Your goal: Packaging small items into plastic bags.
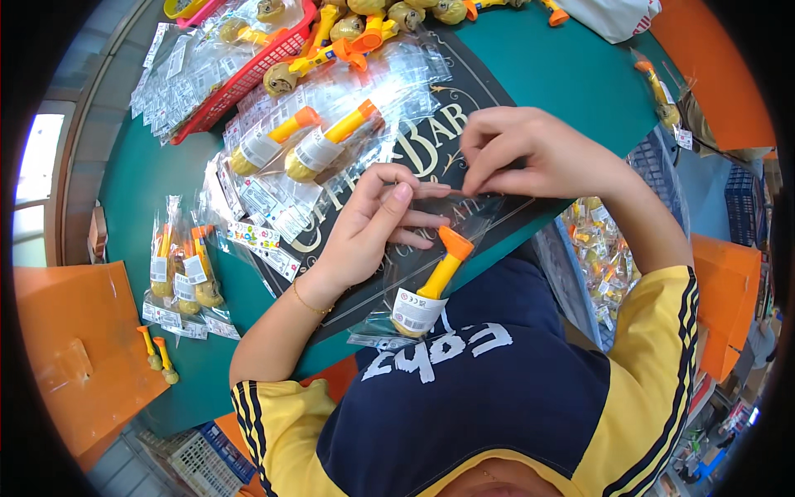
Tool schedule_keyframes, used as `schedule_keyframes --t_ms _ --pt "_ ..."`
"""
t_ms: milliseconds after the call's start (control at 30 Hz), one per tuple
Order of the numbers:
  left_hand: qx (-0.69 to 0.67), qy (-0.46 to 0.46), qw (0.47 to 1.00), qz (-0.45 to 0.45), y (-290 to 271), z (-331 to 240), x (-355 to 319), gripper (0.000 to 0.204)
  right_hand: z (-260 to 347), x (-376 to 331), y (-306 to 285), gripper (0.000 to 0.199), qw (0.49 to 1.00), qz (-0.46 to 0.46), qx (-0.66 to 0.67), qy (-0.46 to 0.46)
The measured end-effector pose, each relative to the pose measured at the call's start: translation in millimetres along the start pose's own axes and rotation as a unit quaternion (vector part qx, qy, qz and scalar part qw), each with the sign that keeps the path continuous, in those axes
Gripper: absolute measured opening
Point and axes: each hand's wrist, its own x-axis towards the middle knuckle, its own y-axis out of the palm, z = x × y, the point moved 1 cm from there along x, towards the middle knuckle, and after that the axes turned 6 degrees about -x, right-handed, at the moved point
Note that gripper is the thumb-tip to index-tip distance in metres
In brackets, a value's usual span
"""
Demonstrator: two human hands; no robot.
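I see an orange, yellow and gold bagged toy (441, 277), green tabletop (571, 74), red basket (240, 89), black mat (474, 70) lettered in cream, yellow sleeves (644, 327) striped black.

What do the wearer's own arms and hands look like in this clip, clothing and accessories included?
Both the left hand and the right hand are ungloved. The left sleeve and right sleeve are short and yellow, dark-striped along the outer side, leaving the forearms uncovered. A thin gold-coloured bracelet circles the left wrist; none shows on the right.
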Motion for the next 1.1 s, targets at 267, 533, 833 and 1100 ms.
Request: schedule_keyframes --t_ms 267,533,833,1100 --pt "0.004 0.033 0.999 -0.014 -4 1 -1 0.024 -9 22 29 0.015 0.994 0.030 0.039 -0.102" --pt "-0.004 0.047 0.999 -0.021 -4 2 -1 0.024 -1 22 12 0.011 0.989 -0.035 0.141 -0.019" --pt "0.009 0.057 0.997 -0.048 -2 4 -2 0.022 12 21 6 0.015 0.993 0.007 -0.074 -0.087" --pt "0.018 0.053 0.996 -0.072 1 4 -3 0.022 6 26 17 0.014 0.997 0.068 -0.009 -0.029"
